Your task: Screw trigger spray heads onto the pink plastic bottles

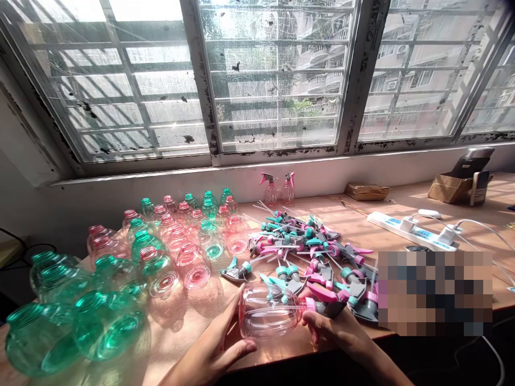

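Observation:
A clear pink spray bottle lies sideways above the table's front edge, its base to the left. My left hand is wrapped around the base end, its far fingers partly hidden behind the bottle. At the neck, my right hand grips the pink collar of a grey and pink trigger spray head. The head sits at the bottle's mouth, and its dip tube shows inside; how tightly it is screwed on I cannot tell. Just beyond lies a pile of loose trigger heads in grey, pink and teal.
Several open green bottles and pink bottles stand to the left. Two pink bottles with spray heads stand by the wall. At right are a white power strip with cables, a cardboard box and a blurred patch.

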A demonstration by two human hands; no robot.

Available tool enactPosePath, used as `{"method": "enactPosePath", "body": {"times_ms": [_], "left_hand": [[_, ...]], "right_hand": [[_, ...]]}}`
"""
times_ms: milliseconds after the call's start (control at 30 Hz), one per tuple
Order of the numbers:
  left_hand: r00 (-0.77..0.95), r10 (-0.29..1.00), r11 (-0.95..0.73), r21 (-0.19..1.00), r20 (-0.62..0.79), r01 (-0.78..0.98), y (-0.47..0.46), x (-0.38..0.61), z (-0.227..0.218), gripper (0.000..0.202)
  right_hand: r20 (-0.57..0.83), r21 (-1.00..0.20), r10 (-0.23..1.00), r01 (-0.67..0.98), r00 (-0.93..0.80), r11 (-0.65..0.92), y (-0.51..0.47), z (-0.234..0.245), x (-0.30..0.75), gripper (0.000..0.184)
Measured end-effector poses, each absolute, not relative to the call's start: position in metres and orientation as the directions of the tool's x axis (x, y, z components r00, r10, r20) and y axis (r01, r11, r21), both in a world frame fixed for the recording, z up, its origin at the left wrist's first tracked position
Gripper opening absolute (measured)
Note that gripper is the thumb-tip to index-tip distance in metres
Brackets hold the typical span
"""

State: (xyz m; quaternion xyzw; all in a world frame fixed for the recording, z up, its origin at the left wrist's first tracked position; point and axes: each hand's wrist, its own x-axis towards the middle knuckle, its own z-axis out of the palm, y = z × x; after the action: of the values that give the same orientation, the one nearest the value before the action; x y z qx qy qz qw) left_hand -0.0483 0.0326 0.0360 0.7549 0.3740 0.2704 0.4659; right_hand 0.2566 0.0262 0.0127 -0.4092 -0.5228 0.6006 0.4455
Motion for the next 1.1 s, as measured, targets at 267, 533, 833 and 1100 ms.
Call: {"method": "enactPosePath", "body": {"times_ms": [267,533,833,1100], "left_hand": [[0.537,0.842,-0.193,0.957,0.049,0.216,0.030,-0.049,0.026,0.087],[0.557,0.828,-0.173,0.972,0.057,0.158,0.032,-0.048,0.025,0.095],[0.549,0.834,-0.153,0.978,0.050,0.143,0.030,-0.047,0.031,0.090],[0.570,0.820,-0.149,0.982,0.058,0.114,0.029,-0.045,0.033,0.091]], "right_hand": [[0.018,-0.998,0.957,-0.070,-0.291,-0.002,0.028,0.011,0.258,0.047],[-0.020,-0.994,0.959,-0.101,-0.283,-0.051,0.028,0.010,0.258,0.049],[-0.047,-0.995,0.964,-0.072,-0.262,-0.068,0.026,0.018,0.257,0.052],[-0.005,-0.992,0.965,-0.121,-0.261,-0.038,0.025,0.018,0.257,0.046]]}}
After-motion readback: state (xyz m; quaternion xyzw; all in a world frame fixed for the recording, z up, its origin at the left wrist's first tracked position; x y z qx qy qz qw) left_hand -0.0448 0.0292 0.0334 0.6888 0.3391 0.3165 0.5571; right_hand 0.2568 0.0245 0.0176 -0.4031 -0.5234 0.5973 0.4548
